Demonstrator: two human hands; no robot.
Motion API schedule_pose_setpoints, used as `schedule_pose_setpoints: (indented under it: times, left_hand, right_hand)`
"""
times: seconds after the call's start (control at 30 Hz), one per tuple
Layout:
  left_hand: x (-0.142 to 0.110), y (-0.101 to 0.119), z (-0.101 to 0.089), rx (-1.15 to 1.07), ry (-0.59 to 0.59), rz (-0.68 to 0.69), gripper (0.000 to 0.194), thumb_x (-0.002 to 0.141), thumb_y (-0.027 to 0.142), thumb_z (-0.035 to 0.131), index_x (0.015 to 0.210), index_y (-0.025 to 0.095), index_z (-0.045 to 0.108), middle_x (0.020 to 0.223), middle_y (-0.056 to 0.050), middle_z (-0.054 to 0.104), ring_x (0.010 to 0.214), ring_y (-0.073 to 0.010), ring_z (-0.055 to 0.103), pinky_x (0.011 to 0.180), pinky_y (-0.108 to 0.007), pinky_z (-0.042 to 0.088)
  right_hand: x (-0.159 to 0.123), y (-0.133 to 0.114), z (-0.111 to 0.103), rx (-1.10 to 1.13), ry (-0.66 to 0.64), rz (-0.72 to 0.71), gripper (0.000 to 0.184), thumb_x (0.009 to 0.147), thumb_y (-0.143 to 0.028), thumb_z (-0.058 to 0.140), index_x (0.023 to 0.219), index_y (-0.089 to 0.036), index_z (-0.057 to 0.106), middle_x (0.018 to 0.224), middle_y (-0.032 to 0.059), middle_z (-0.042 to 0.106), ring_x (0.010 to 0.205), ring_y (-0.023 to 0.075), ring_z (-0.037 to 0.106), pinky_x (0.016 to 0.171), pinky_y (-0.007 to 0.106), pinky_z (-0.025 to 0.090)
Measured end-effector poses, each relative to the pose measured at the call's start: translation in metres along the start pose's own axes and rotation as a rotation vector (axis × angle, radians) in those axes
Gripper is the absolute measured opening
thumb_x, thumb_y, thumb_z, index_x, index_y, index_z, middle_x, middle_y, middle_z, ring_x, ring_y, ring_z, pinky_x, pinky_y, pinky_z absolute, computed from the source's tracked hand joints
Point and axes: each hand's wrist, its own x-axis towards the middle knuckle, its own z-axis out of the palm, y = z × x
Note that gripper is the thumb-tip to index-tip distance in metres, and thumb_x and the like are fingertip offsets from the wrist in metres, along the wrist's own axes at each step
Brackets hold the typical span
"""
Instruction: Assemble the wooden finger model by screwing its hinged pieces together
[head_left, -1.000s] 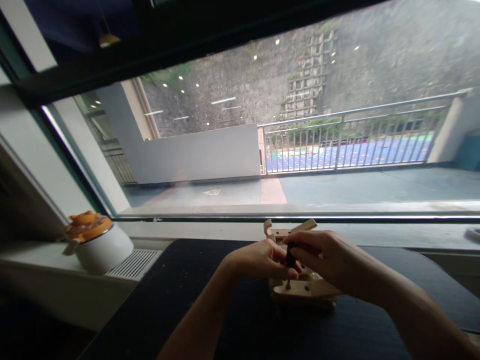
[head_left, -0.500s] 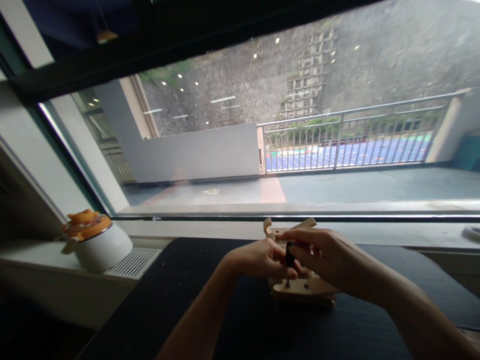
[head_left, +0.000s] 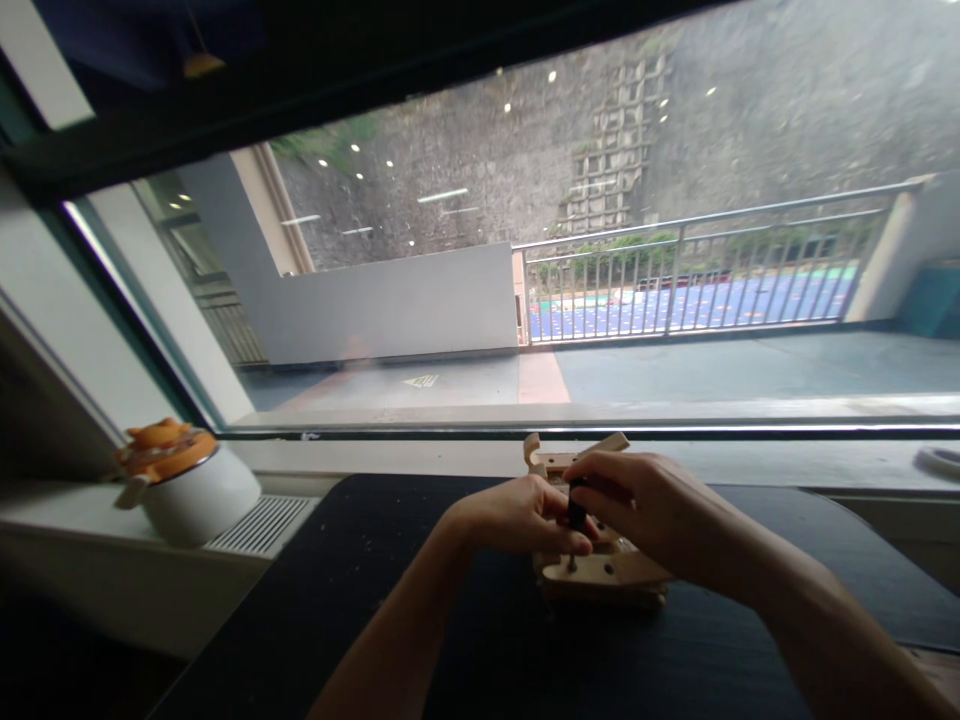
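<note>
Little has changed over the last second: the black handle (head_left: 576,503) is kept over the same spot, while the fingertips of the right hand (head_left: 652,505) have been shifted slightly around its top, and the whole view has drifted a touch. By this, the handle seems to be worked in small turns, with no clear advance shown. It is pinched between the right thumb and fingers. The left hand (head_left: 517,515) is drawn narrow about the handle's lower end; whether anything is gripped there cannot be told, since the fingertips are partly hidden. The handle is held nearly upright, its long axis up and down and its lower end pointed at the wood. Just below the left thumb, a metal pin (head_left: 572,563) is seen upright in the near wooden strip (head_left: 630,570); whether it is joined to the handle cannot be made out. The strip is laid with its long axis roughly left to right, its rounded end to the left, its right end covered by the right hand. All this is set on the dark surface (head_left: 375,560), near the window ledge (head_left: 420,459).
</note>
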Motion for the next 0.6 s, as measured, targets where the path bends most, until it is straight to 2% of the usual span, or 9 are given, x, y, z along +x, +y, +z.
schedule_pose_setpoints:
  times: [0.13, 0.3, 0.43, 0.6]
  left_hand:
    - [-0.0012, 0.0007, -0.0002, -0.016, -0.005, -0.017, 0.031, 0.077, 0.037, 0.069, 0.1, 0.017, 0.071, 0.084, 0.001, 0.065, 0.076, -0.0117, 0.055, 0.066, -0.019, 0.041]
    - [-0.0019, 0.0008, -0.0011, -0.01, -0.002, -0.032, 0.029, 0.077, 0.035, 0.069, 0.099, 0.016, 0.072, 0.078, 0.001, 0.063, 0.071, -0.0112, 0.055, 0.063, -0.019, 0.041]
    - [-0.0012, 0.0014, -0.0016, -0.013, -0.014, -0.029, 0.028, 0.077, 0.035, 0.07, 0.098, 0.017, 0.072, 0.078, 0.002, 0.063, 0.071, -0.0104, 0.055, 0.066, -0.019, 0.041]
    - [-0.0014, 0.0018, -0.0016, 0.001, -0.012, -0.058, 0.031, 0.076, 0.039, 0.07, 0.1, 0.019, 0.072, 0.082, 0.002, 0.064, 0.073, -0.011, 0.055, 0.064, -0.019, 0.042]
  right_hand:
    - [0.0021, 0.0014, 0.0031, -0.011, 0.009, 0.042, 0.018, 0.087, -0.034, 0.052, 0.086, -0.024, 0.066, 0.068, -0.0023, 0.065, 0.06, 0.0139, 0.056, 0.054, 0.025, 0.034]
    - [0.0008, 0.0004, 0.0024, 0.046, 0.003, -0.001, 0.023, 0.089, -0.029, 0.049, 0.103, -0.026, 0.066, 0.076, -0.0029, 0.068, 0.064, 0.0127, 0.057, 0.059, 0.024, 0.038]
    - [0.0003, -0.0024, -0.0002, 0.065, -0.019, -0.056, 0.021, 0.09, -0.024, 0.047, 0.093, -0.025, 0.068, 0.079, -0.0027, 0.069, 0.069, 0.0126, 0.058, 0.061, 0.024, 0.038]
    - [0.0032, -0.0018, 0.0015, 0.038, -0.016, -0.015, 0.02, 0.09, -0.028, 0.048, 0.092, -0.024, 0.067, 0.077, -0.0013, 0.069, 0.066, 0.0136, 0.058, 0.058, 0.025, 0.037]
